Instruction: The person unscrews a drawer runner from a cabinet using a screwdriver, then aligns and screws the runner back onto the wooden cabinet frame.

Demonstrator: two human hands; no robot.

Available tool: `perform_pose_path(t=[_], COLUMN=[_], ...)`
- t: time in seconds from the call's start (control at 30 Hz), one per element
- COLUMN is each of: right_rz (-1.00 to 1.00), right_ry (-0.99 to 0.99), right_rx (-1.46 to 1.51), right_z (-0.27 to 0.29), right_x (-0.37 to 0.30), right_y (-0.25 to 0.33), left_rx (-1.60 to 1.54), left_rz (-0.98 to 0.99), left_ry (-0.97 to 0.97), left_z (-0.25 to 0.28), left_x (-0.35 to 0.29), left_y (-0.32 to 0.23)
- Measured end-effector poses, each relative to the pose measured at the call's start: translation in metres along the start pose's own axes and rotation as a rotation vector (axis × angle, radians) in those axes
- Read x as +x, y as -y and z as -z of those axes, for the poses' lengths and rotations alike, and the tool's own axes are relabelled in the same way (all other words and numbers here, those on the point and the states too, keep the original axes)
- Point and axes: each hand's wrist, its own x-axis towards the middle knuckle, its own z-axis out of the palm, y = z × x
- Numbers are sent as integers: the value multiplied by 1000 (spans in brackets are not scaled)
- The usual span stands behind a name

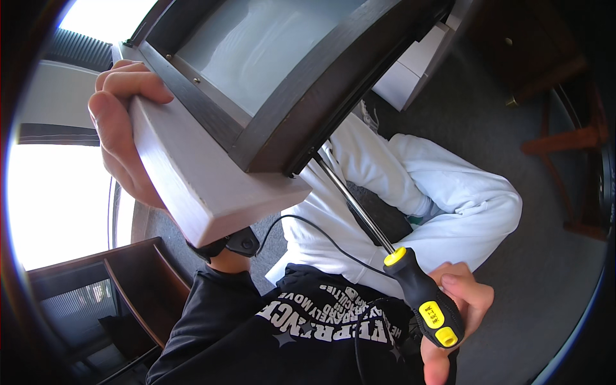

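Two hands work on one piece of furniture. The drawer (256, 96), largest in view, fills the frame from 10 to 1 o'clock: a dark wooden frame around a pale panel, fronted by a thick grey-white board tilted toward the camera. White trousers (443, 199) on folded legs lie at 3 o'clock over grey carpet (545, 282). A black printed shirt sits at 6 o'clock. The left hand (119, 128), at 9 o'clock, grips the board's edge, fingers pressed together and curled over its top. The right hand (459, 308), at 5 o'clock, wraps the black-and-yellow handle of a screwdriver (385, 247), whose steel shaft runs up to the frame's lower corner.
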Motion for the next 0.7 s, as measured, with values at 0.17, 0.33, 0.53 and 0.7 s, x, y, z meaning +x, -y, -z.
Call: perform_pose_path(t=[0.17,0.33,0.53,0.7], right_rz=[-327,135,92,141], right_ry=[-315,88,-31,-180], right_rx=[-359,-462,-476,-371], right_z=[-11,10,-1,-5], right_x=[-19,3,1,-2], right_y=[30,29,30,3], left_rx=[-13,-22,-50,-4], left_rz=[47,39,-99,-169], left_ry=[15,44,190,112], left_z=[1,2,12,10], left_x=[-1,0,14,4], left_y=[-2,-2,9,11])
